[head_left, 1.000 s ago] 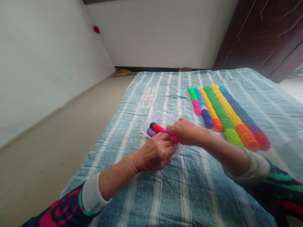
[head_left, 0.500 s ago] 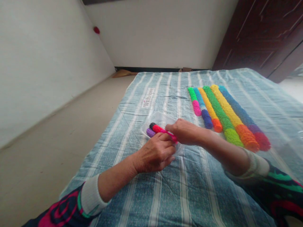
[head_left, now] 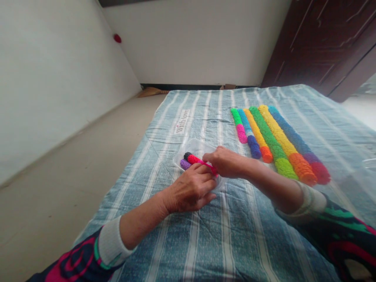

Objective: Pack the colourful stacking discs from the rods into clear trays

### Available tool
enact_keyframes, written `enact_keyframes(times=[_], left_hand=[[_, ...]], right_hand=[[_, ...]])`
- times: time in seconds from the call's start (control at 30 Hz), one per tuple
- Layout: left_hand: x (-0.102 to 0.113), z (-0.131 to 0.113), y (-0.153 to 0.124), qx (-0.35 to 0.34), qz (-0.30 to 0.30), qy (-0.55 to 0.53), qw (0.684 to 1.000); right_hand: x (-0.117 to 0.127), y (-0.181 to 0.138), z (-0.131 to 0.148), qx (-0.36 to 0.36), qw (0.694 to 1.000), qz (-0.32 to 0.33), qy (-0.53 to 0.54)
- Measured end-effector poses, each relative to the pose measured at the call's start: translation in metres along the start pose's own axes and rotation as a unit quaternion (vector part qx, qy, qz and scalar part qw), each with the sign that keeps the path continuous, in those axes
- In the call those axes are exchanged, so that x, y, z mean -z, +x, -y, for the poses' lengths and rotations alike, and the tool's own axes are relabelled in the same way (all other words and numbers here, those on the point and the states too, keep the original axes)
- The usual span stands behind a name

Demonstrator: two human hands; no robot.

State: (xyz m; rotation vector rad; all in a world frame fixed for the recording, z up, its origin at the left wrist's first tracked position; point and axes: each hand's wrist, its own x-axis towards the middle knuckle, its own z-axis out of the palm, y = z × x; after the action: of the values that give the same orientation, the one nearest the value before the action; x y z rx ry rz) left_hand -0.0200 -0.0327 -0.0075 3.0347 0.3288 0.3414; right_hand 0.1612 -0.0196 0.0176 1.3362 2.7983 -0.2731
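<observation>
We see the left hand (head_left: 192,188) with its fingers bent and close together, laid over the pieces in a clear box (head_left: 194,143); its fingertips are hidden, so we cannot tell whether they grip anything. Touching or just beside it, the right hand (head_left: 225,161) curls inward with thumb and forefinger at the pink piece (head_left: 210,167); we cannot make out how firmly it holds, if at all. The pink piece lies between the two hands, over the box. Just beyond the left hand's knuckles, inside the box, we see a red roll (head_left: 194,159) with a black end (head_left: 187,156), and beside it a purple roll (head_left: 185,164).

Past the right hand and to its right, we find a row of six coloured rolls (head_left: 272,143), green-and-pink nearest that hand's fingers, blue with a red end farthest. Beneath both hands spreads a striped blue cloth (head_left: 176,254), lettered "With love" beyond the left hand. Farther out, right of both hands, stands a dark red door (head_left: 323,51).
</observation>
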Motion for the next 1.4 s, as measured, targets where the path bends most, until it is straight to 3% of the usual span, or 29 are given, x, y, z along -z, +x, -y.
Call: enact_keyframes(times=[0.5, 0.97, 1.4], left_hand=[[0.011, -0.002, 0.008, 0.02, -0.003, -0.038, 0.999], [0.01, 0.005, 0.006, -0.02, -0.001, -0.017, 1.0], [0.008, 0.007, 0.004, -0.017, 0.017, -0.02, 1.0]], right_hand=[[-0.001, 0.0, 0.0, -0.001, 1.0, -0.004, 0.019], [0.0, 0.005, 0.001, 0.005, 1.0, 0.023, 0.002], [-0.001, 0.001, -0.006, 0.045, 0.999, -0.003, -0.004]])
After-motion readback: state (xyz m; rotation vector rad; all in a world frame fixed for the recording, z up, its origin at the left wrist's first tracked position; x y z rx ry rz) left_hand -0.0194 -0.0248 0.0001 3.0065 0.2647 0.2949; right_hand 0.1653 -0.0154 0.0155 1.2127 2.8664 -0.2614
